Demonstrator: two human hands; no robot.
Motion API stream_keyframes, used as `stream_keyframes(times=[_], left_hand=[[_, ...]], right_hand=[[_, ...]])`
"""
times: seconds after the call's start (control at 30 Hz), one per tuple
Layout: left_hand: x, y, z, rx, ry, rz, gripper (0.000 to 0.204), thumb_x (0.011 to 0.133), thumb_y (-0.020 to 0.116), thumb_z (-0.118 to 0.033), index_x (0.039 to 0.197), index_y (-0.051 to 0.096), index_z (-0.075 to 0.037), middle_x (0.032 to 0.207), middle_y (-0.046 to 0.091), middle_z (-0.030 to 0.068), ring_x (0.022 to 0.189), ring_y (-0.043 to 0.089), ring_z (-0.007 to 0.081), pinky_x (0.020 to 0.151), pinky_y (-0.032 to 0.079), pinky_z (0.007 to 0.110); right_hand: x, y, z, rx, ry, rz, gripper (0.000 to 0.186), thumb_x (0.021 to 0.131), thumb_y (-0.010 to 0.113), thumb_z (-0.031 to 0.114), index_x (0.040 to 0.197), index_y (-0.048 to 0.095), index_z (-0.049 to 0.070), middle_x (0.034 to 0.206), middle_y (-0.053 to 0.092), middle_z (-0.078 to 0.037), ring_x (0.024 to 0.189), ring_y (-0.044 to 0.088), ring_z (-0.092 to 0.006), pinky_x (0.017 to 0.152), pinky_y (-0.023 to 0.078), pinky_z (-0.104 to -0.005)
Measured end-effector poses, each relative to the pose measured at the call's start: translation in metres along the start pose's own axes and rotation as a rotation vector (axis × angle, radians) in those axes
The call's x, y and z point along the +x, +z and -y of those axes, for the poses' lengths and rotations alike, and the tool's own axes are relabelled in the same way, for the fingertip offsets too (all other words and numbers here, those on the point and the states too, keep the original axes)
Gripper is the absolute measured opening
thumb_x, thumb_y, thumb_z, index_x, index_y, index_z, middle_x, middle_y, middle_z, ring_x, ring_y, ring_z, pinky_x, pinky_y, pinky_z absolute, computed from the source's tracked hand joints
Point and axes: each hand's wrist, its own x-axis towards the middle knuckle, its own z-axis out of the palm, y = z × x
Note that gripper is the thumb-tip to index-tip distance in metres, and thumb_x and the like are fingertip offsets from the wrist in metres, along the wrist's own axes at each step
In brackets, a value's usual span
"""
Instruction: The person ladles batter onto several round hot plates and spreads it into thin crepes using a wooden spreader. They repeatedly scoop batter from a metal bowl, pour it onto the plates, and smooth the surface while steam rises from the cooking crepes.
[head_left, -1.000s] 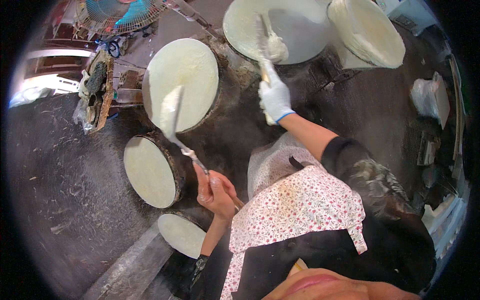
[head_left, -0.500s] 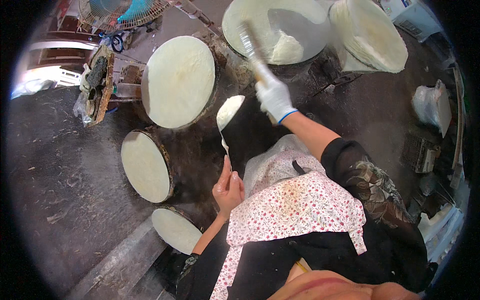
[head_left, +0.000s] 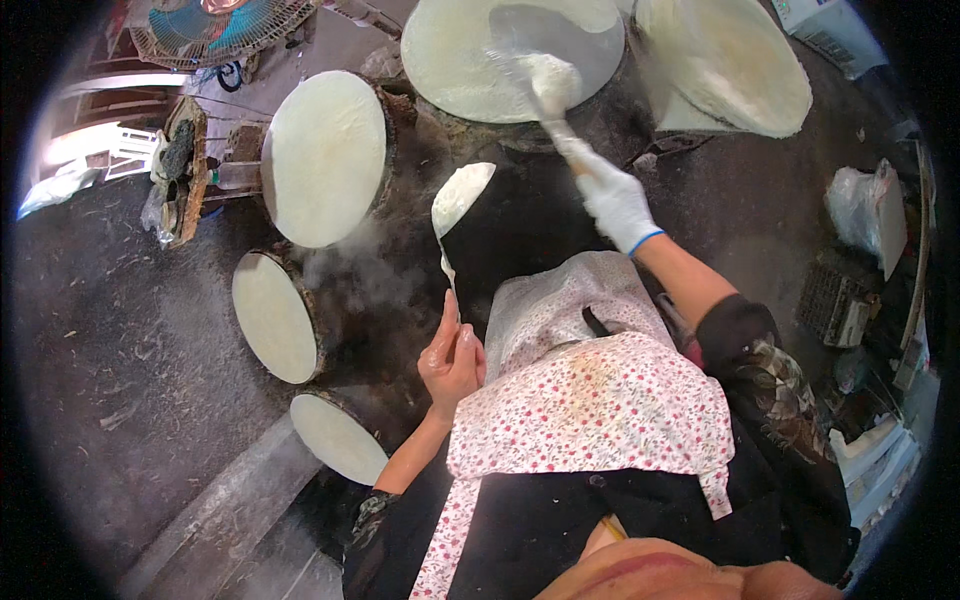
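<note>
My left hand (head_left: 452, 358) is bare and grips the thin handle of a ladle (head_left: 460, 195) whose bowl is coated in white batter, held above a dark pot (head_left: 520, 235) in front of me. My right hand (head_left: 612, 200) wears a white glove and holds a spreader tool (head_left: 540, 85) with batter on its end. The spreader rests on the top round steaming surface (head_left: 470, 60), where a wedge of dark cloth shows and the rest is covered by a pale sheet.
Several round steamers with pale sheets stand around: a large one (head_left: 325, 155) at upper left, two smaller ones (head_left: 275, 315) (head_left: 335, 437) lower left, another (head_left: 725, 60) at upper right. A fan (head_left: 215, 25) stands at the top left. A white bag (head_left: 865, 210) lies right. Steam rises near the middle.
My left hand pulled the ladle back from the upper-left steamer toward the dark pot near my body. My right hand kept sweeping the spreader over the top steamer.
</note>
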Motion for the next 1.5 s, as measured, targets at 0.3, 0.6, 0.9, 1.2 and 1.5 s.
stream_keyframes(times=[0.3,0.6,0.9,1.2,1.5], left_hand=[[-0.006,0.064,-0.028,-0.014,-0.048,-0.090,0.050,0.108,0.050,0.000,0.158,0.046,0.002,0.067,0.056,-0.0024,0.049,0.043,0.0018,0.046,0.036,0.019],[-0.013,0.095,-0.040,-0.072,-0.072,-0.160,0.052,0.109,0.051,-0.001,0.161,0.043,-0.001,0.070,0.055,-0.0006,0.052,0.046,0.0027,0.046,0.039,0.019],[-0.016,0.111,-0.032,-0.035,-0.067,-0.180,0.053,0.110,0.048,-0.003,0.162,0.041,-0.002,0.065,0.057,0.0011,0.046,0.045,0.0026,0.044,0.038,0.020],[0.001,0.128,-0.042,0.016,-0.062,-0.109,0.054,0.108,0.048,0.001,0.162,0.042,-0.003,0.066,0.057,0.0014,0.049,0.046,0.0027,0.046,0.039,0.019],[0.011,0.119,-0.029,0.009,-0.024,-0.001,0.055,0.105,0.049,0.006,0.159,0.047,-0.003,0.065,0.058,0.0003,0.048,0.046,0.0024,0.045,0.038,0.020]], right_hand=[[0.056,-0.079,-0.032,-0.212,-0.268,0.067,0.052,0.103,0.058,0.010,0.154,0.057,0.019,0.131,0.073,-0.003,0.063,0.056,-0.0097,0.060,0.048,-0.0271],[0.033,-0.031,-0.021,-0.274,-0.384,0.239,0.048,0.101,0.056,0.025,0.148,0.059,0.036,0.134,0.068,-0.016,0.120,0.068,-0.0364,0.101,0.055,-0.0424],[0.050,-0.093,-0.025,0.051,-0.075,-0.017,0.049,0.101,0.060,0.016,0.149,0.062,0.027,0.136,0.071,-0.012,0.121,0.071,-0.0243,0.103,0.055,-0.0360],[0.128,-0.103,-0.009,0.068,-0.066,-0.075,0.050,0.100,0.064,0.018,0.149,0.061,0.026,0.078,0.073,-0.010,0.061,0.069,-0.0202,0.065,0.058,-0.0382],[0.055,-0.116,-0.045,-0.167,-0.495,-0.163,0.052,0.098,0.070,0.026,0.149,0.062,0.018,0.138,0.068,-0.015,0.120,0.071,-0.0297,0.098,0.057,-0.0346]])
